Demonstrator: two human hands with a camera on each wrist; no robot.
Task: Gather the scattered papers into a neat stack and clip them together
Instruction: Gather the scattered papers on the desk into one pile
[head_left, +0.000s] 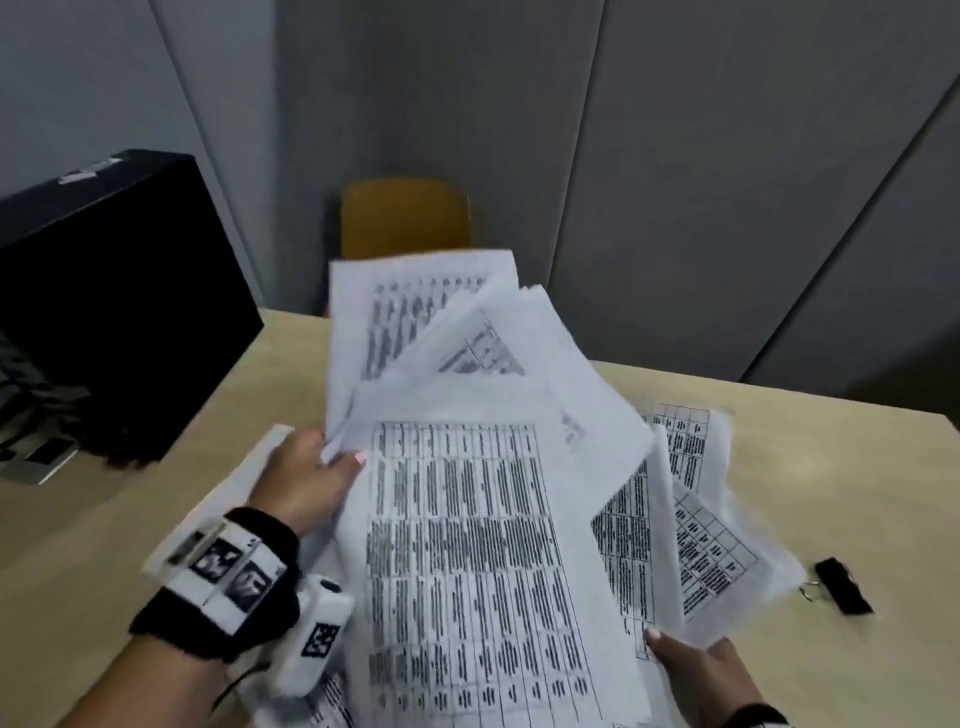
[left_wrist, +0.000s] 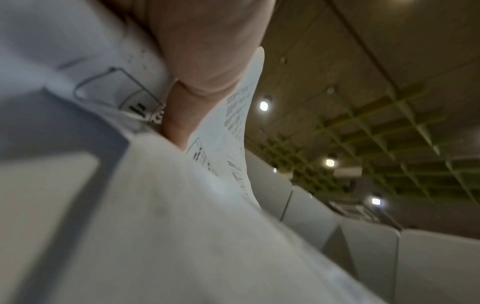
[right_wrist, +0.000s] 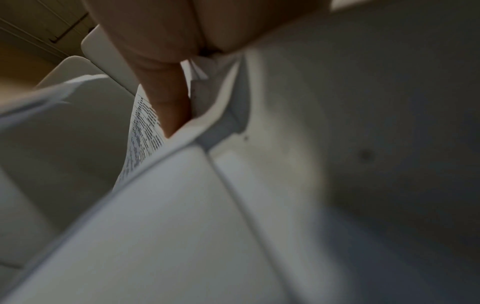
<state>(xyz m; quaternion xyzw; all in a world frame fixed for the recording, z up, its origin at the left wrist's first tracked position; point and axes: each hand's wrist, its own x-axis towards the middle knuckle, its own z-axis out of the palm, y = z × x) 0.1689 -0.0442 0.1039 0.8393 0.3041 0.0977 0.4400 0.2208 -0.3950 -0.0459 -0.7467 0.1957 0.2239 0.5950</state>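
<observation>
A loose, fanned bunch of white printed papers (head_left: 467, 519) with tables on them is held tilted above the beige table (head_left: 857, 493). My left hand (head_left: 311, 478) grips the bunch's left edge, thumb on top. My right hand (head_left: 696, 670) holds its lower right edge, the thumb on the top sheets. A black binder clip (head_left: 844, 584) lies on the table to the right, apart from both hands. In the left wrist view the papers (left_wrist: 182, 226) fill the frame beside my left hand (left_wrist: 197, 61). The right wrist view shows the papers (right_wrist: 182, 216) under my right hand (right_wrist: 166, 98).
A black box-like device (head_left: 119, 306) stands at the table's left. The back of an orange-brown chair (head_left: 405, 218) shows behind the far edge, before grey wall panels (head_left: 675, 182). A printed sheet (head_left: 717, 545) sticks out toward the clip.
</observation>
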